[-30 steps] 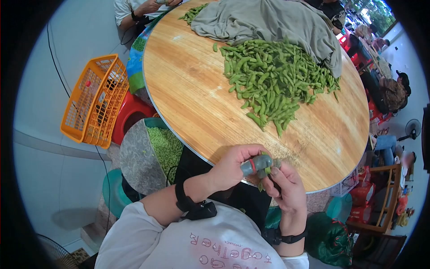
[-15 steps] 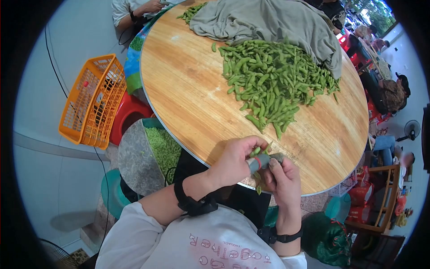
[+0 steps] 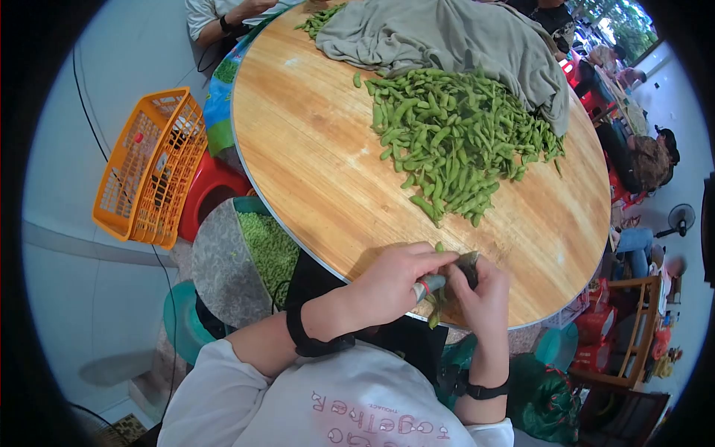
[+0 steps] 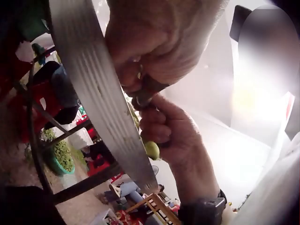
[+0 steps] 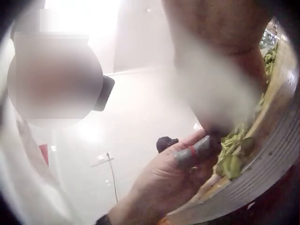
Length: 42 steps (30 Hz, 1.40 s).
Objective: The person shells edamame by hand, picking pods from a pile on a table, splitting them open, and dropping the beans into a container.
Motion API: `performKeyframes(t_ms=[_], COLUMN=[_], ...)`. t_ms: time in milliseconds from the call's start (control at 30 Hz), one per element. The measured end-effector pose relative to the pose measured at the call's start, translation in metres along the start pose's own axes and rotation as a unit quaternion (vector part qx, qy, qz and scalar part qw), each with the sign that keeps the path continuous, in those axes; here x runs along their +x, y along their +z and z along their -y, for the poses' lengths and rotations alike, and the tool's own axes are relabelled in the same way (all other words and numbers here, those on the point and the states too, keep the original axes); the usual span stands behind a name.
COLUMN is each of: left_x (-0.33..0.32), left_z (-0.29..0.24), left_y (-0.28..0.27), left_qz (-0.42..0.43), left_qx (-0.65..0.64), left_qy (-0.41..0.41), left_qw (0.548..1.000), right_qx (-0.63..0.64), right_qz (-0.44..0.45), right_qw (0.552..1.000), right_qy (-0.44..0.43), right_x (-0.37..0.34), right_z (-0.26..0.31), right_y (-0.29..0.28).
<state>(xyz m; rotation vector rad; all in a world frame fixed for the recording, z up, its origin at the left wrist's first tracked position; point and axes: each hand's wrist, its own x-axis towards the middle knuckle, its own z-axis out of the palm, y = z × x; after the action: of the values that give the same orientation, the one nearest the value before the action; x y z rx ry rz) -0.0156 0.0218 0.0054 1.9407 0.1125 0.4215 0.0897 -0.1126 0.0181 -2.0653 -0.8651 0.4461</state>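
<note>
Over the table's near edge, my left hand (image 3: pixel 387 279) grips a green edamame pod (image 3: pixel 439 247) beside its thumb. That thumb wears a grey cover with a red band (image 3: pixel 430 287). Close against it, my right hand (image 3: pixel 488 294) has its fingers curled, with a dark cover (image 3: pixel 468 266) at its tip. Another pod (image 3: pixel 435 318) hangs down between the hands. In the left wrist view a pod (image 4: pixel 151 150) sticks out beside the right hand's curled fingers. The right wrist view has pods (image 5: pixel 232 165) close to the left hand (image 5: pixel 164 176). The palms are hidden.
A heap of edamame pods (image 3: pixel 447 141) lies on the round wooden table (image 3: pixel 313 164), partly under a grey cloth (image 3: pixel 417 37). Shelled beans (image 3: pixel 269 253) fill a partly covered container at the left. Beyond stands an orange crate (image 3: pixel 153 167). Another person's hand (image 3: pixel 249 9) is at the far left.
My hands have drawn slightly apart and turned; the left fingers now reach over toward the right thumb. The pod hanging between them has shifted a little. The heap looks much the same.
</note>
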Motion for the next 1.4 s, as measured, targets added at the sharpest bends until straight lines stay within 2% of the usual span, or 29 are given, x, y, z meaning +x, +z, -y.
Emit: performKeyframes(t_ms=[33,100,133,167,200,233,300,333,367,433,500,567,633,700,733,767,800,867,900,933,967,1000,1067,1100,1233,1267,1333,1367,1400], left_x=[0.000,0.001,0.000,0.000,0.001,0.002,0.003,0.002,0.002,0.003,0.003,0.003,0.001,-0.002,-0.002,-0.003,-0.004,-0.003,-0.003,-0.003,-0.002,-0.002,-0.001,0.000,0.001,0.001,0.001,-0.001,-0.002], left_z=[0.000,0.001,0.004,0.009,0.008,0.007,0.000,0.000,-0.001,-0.002,-0.003,-0.003,-0.004,-0.007,-0.003,0.004,0.008,0.010,0.010,0.008,0.004,0.002,0.008,0.010,0.006,0.008,0.016,0.026,0.031], left_y=[0.001,0.004,0.007,0.010,0.010,0.008,0.002,0.003,0.006,0.008,0.008,0.010,0.011,0.012,0.012,0.012,0.011,0.007,0.006,0.007,0.009,0.011,0.013,0.012,-0.001,-0.004,-0.010,-0.013,-0.014], left_qz=[0.002,0.009,0.011,0.022,0.031,0.031,-0.014,-0.013,-0.035,-0.057,-0.063,-0.064,-0.064,-0.051,-0.051,0.001,0.052,0.064,0.077,0.076,0.042,0.007,-0.019,-0.043,-0.060,-0.056,-0.053,-0.066,-0.079], left_qx=[0.001,0.018,0.019,-0.104,-0.223,-0.221,-0.405,-0.404,-0.421,-0.437,-0.427,-0.390,-0.355,-0.307,-0.307,-0.400,-0.489,-0.509,-0.529,-0.530,-0.441,-0.346,-0.309,-0.269,-0.263,-0.319,-0.376,-0.454,-0.527], left_qy=[0.001,0.014,0.015,-0.066,-0.145,-0.145,-0.243,-0.244,-0.224,-0.202,-0.198,-0.204,-0.210,-0.166,-0.166,-0.133,-0.099,-0.128,-0.155,-0.155,-0.147,-0.138,-0.138,-0.138,-0.168,-0.169,-0.169,-0.159,-0.149], left_qw=[1.000,1.000,1.000,0.992,0.963,0.964,0.881,0.882,0.878,0.875,0.880,0.895,0.909,0.936,0.936,0.907,0.865,0.849,0.831,0.830,0.885,0.928,0.941,0.952,0.948,0.931,0.910,0.874,0.833], right_qx=[0.001,0.118,0.119,0.240,0.358,0.360,0.341,0.332,0.333,0.387,0.392,0.470,0.465,0.460,0.496,0.530,0.531,0.552,0.552,0.478,0.397,0.397,0.213,0.212,0.276,0.303,0.274,0.246,0.140], right_qz=[-0.002,0.030,0.028,0.015,0.003,0.002,0.027,0.075,0.075,0.148,0.144,0.157,0.154,0.151,0.160,0.168,0.169,0.171,0.171,0.137,0.102,0.103,0.024,0.025,0.041,0.063,0.060,0.057,0.002], right_qw=[1.000,0.992,0.992,0.967,0.925,0.925,0.930,0.934,0.933,0.903,0.901,0.855,0.859,0.862,0.835,0.804,0.804,0.784,0.784,0.848,0.901,0.901,0.975,0.976,0.953,0.939,0.950,0.959,0.989], right_qy=[0.001,0.034,0.034,0.081,0.125,0.124,0.132,0.112,0.112,0.114,0.114,0.150,0.151,0.151,0.180,0.209,0.211,0.227,0.227,0.185,0.141,0.142,0.053,0.054,0.120,0.149,0.139,0.127,0.037], right_x=[-0.004,-0.011,-0.013,-0.014,-0.015,-0.016,-0.019,-0.021,-0.024,-0.028,-0.029,-0.030,-0.030,-0.030,-0.031,-0.031,-0.032,-0.033,-0.032,-0.030,-0.028,-0.027,-0.022,-0.019,-0.006,-0.002,0.011,0.020,0.034], right_z=[0.001,0.002,0.004,0.006,0.009,0.011,0.015,0.013,0.012,0.011,0.013,0.011,0.009,0.010,0.014,0.015,0.016,0.016,0.015,0.013,0.011,0.012,0.013,0.013,0.015,0.016,0.021,0.023,0.013], right_y=[-0.002,-0.004,-0.005,-0.006,-0.007,-0.006,-0.005,-0.003,-0.002,0.000,0.000,-0.002,0.000,0.000,-0.001,-0.001,0.000,0.001,0.003,0.005,0.007,0.009,0.012,0.013,0.012,0.011,0.010,0.010,0.013])
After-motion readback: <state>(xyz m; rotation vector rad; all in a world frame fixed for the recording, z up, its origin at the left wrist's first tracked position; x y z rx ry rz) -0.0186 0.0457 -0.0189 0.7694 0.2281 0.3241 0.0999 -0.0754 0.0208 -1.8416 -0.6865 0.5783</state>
